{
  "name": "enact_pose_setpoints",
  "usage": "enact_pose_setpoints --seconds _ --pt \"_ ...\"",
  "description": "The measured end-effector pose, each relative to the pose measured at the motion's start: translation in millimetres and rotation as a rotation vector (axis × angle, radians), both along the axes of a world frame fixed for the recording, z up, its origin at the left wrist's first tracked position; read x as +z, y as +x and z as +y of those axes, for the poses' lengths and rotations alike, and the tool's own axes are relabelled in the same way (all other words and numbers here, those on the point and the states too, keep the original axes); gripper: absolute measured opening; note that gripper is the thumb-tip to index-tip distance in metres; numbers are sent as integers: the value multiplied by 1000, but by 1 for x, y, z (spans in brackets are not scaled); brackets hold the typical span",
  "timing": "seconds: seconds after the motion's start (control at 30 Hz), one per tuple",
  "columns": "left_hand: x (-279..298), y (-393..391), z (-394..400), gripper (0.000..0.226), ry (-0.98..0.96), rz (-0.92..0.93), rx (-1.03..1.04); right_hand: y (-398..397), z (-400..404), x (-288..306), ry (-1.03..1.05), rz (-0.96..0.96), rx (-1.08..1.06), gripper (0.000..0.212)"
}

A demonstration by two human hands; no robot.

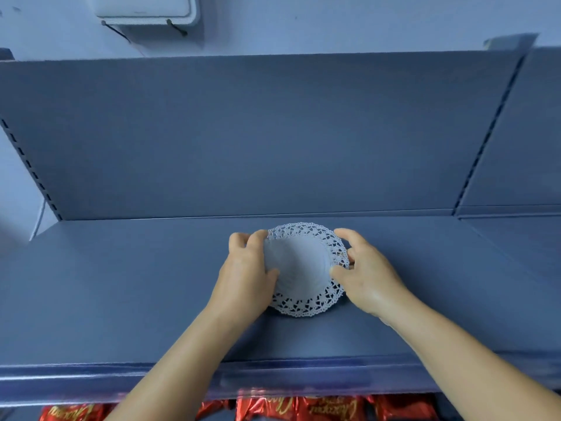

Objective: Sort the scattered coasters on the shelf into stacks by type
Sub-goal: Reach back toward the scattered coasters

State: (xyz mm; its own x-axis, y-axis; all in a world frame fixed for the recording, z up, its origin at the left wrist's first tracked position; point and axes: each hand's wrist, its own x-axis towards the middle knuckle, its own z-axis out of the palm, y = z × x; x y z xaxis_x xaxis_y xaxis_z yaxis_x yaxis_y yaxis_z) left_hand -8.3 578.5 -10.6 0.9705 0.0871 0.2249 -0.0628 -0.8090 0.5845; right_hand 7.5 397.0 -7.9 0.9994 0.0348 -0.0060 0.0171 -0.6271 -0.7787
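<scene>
Coasters (306,268) sit mid-shelf (121,299) as one lacy stack, and I see both hands pinching it: left hand (247,268) on its left edge, right hand (365,268) on its right. Squeezing unevenly could fan the thin layers or crumple the lace rims.

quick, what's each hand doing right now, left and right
Left hand: fingers and thumb curled round the left edge of the lace coaster stack on the shelf, gripping it.
Right hand: pinches the stack's right edge.
</scene>
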Motion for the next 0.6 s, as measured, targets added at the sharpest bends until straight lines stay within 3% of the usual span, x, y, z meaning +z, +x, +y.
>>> enact_pose_setpoints --seconds 0.23,0.6 --pt "11 9 -84 51 21 -42 -198 -14 -95 -3 89 -75 -181 58" --pt "16 -3 -284 44 -3 -120 -378 -55 -290 5 78 -174 -364 54"
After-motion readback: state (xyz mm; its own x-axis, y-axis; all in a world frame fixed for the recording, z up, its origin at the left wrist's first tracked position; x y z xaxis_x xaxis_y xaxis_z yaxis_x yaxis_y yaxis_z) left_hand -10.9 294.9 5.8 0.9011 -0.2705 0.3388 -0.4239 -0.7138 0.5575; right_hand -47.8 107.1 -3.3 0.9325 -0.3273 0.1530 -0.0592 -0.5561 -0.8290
